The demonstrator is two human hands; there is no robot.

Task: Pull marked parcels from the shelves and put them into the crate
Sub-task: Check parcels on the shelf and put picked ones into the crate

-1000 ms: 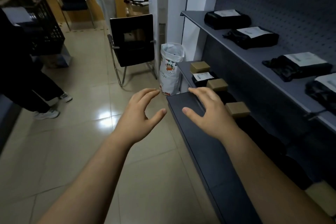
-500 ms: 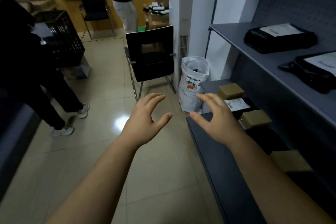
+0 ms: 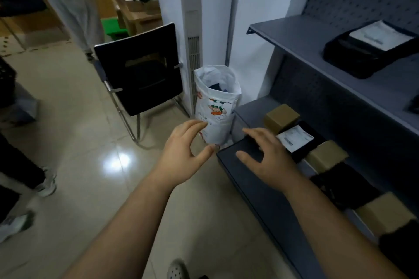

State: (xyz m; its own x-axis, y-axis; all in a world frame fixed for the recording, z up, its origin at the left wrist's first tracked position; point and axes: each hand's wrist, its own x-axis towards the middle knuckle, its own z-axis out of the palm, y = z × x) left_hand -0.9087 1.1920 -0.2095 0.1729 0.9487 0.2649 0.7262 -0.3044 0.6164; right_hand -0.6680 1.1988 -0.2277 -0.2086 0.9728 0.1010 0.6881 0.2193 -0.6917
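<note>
Left hand (image 3: 181, 156) and right hand (image 3: 269, 161) spread wide, empty; white label (image 3: 294, 139) on black parcel (image 3: 302, 153) unreadable.

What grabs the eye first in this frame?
Two bare hands fill the centre, both open and empty: the left hand over the floor, the right hand over the front of the lower shelf, beside a black parcel with a white label. Beyond them a white printed sack stands at the shelf's end, next to a black chair. Another labelled black parcel lies on the upper shelf.
</note>
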